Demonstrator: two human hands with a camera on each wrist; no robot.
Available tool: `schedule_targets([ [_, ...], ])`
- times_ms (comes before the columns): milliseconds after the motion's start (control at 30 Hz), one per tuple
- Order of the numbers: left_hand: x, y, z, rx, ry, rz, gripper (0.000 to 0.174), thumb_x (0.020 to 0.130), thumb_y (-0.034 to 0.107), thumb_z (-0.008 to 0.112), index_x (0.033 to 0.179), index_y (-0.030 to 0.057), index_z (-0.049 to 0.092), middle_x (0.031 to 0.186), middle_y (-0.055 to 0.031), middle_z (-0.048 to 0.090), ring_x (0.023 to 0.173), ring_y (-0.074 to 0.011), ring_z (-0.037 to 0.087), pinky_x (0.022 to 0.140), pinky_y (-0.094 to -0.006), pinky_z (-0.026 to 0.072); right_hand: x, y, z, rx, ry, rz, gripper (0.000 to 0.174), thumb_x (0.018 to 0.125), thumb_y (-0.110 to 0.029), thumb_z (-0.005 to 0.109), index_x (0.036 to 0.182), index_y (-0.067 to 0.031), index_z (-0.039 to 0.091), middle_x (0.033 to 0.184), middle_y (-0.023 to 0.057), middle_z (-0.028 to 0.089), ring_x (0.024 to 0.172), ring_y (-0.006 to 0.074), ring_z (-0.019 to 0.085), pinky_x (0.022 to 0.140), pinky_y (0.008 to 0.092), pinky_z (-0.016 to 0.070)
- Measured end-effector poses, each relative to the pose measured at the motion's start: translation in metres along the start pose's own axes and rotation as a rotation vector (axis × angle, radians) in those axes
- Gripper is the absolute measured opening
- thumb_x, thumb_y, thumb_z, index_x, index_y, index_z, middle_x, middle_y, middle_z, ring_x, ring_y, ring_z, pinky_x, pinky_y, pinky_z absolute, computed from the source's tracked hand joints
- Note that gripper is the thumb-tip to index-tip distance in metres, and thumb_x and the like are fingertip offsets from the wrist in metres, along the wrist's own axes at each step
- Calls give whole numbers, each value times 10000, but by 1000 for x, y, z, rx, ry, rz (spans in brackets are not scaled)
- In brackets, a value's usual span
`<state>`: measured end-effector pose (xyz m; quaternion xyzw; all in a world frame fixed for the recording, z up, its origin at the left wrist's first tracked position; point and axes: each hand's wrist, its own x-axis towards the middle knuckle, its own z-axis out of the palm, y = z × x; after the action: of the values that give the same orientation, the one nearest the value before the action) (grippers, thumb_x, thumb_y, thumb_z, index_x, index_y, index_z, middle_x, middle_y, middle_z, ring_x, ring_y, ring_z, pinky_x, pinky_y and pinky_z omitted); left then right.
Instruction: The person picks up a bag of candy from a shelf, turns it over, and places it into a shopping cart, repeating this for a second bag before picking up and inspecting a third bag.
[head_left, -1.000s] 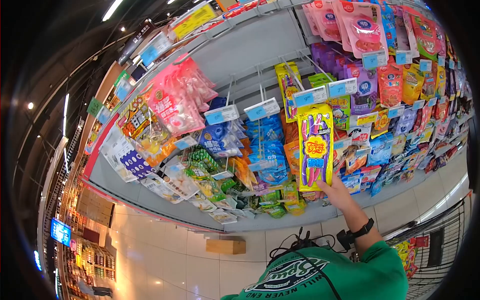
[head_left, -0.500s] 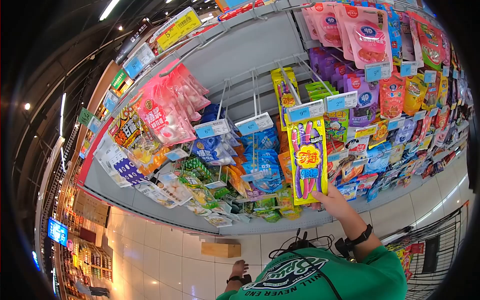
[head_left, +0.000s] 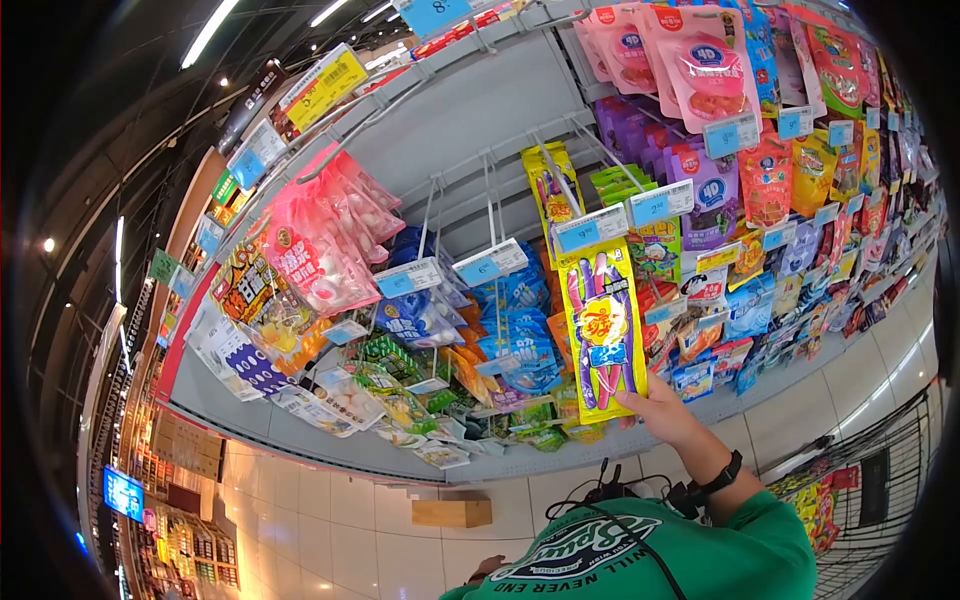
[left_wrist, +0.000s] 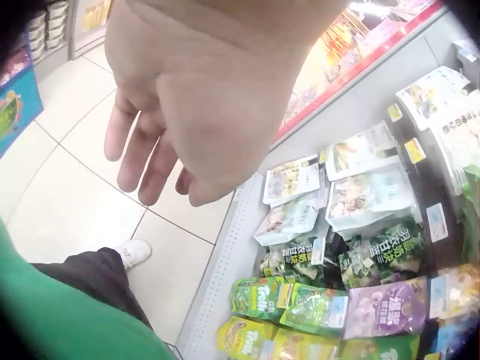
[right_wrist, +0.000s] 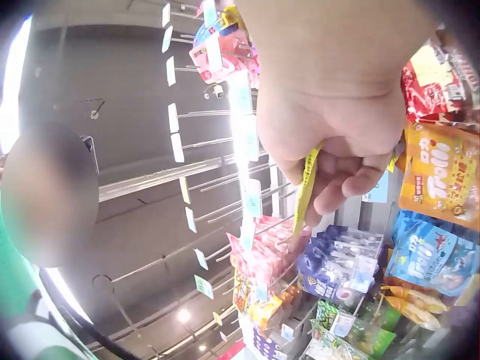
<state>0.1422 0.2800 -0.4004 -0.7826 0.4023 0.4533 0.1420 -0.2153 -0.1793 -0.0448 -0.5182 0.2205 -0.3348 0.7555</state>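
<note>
In the head view my right hand (head_left: 662,408) pinches the lower right corner of a yellow candy packet (head_left: 603,335). Long purple and pink candy sticks show on its upright front. From the right wrist the packet (right_wrist: 306,191) appears edge-on between thumb and fingers. Just behind it, a similar yellow packet (head_left: 552,185) hangs from a hook under a price tag (head_left: 590,231). My left hand (left_wrist: 202,112) hangs with relaxed fingers over the floor, near the shelf's lower edge, and holds nothing. Only a little of it shows beside the green shirt in the head view.
A shelf rack of hanging candy bags fills the front, with pink bags (head_left: 325,240) at left and blue bags (head_left: 515,330) in the middle. Metal hooks and tags jut outward. A shopping cart (head_left: 880,480) stands at right; a wooden block (head_left: 452,513) lies on the floor.
The candy packet has moved left and slightly down in the head view, still in my right hand. My left hand came into sight beside the shirt, then became mostly hidden.
</note>
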Motion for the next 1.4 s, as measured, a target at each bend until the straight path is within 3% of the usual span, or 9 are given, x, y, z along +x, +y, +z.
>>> schedule_targets([
  [233,-26,33,-13,-31,15,-27,614,854,394,588,1312,6,458,1221,-199,575,1122,-328,561,905,-389,483,28,-27,0,5,63,33,253,895,-173,572,1106,-50,505,820,44,614,534,92,532,450,220,421],
  [333,-5,25,-1,-1339,-23,-267,428,964,128,354,1377,14,340,1230,-216,548,1014,-319,599,754,-377,540,57,-52,-3,20,73,64,211,891,-182,582,1065,-78,521,734,7,578,500,57,486,419,201,372],
  [467,-38,69,-30,-1365,-2,-354,504,962,146,335,1436,25,216,1361,-278,404,1163,-378,504,944,-411,464,105,-74,-9,261,44,93,179,890,-207,599,1021,-109,528,668,-18,526,512,63,470,422,203,334],
  [600,-20,47,-2,-1345,10,-264,423,946,57,332,1364,-3,346,1245,-229,534,1036,-320,592,798,-383,535,157,-74,-18,390,39,129,146,899,-229,590,970,-116,529,656,-18,505,484,81,418,468,226,342],
  [667,-73,90,-32,-644,54,-108,422,933,27,328,1348,-46,350,1248,-249,523,1100,-333,566,835,-377,532,173,-75,-16,453,51,142,157,907,-249,578,961,-109,533,658,-17,497,492,82,411,477,232,341],
  [800,-109,129,-46,-1069,74,-418,454,909,11,362,1351,-87,333,1244,-249,529,1145,-309,549,892,-340,512,198,-71,-20,402,80,133,164,944,-303,505,934,-139,510,669,-12,479,519,97,387,505,251,332],
  [867,-60,49,33,-413,115,65,506,871,126,503,1326,-68,396,1270,-219,530,1143,-283,558,925,-326,485,209,-70,-24,398,78,138,163,946,-307,494,940,-145,513,681,-10,490,528,101,391,511,253,336],
  [1133,19,18,92,-37,261,-34,570,814,212,605,1296,-50,449,1286,-194,529,1132,-280,568,933,-327,474,217,-75,-8,446,278,98,74,902,-213,545,927,-150,576,749,-2,592,628,117,561,536,257,402],
  [1400,-54,70,1,-854,74,-131,490,858,213,544,1275,-37,478,1222,-175,582,1125,-274,574,927,-349,477,241,-35,-19,346,328,177,158,920,-264,508,1045,-167,501,870,35,638,617,125,558,551,295,444],
])
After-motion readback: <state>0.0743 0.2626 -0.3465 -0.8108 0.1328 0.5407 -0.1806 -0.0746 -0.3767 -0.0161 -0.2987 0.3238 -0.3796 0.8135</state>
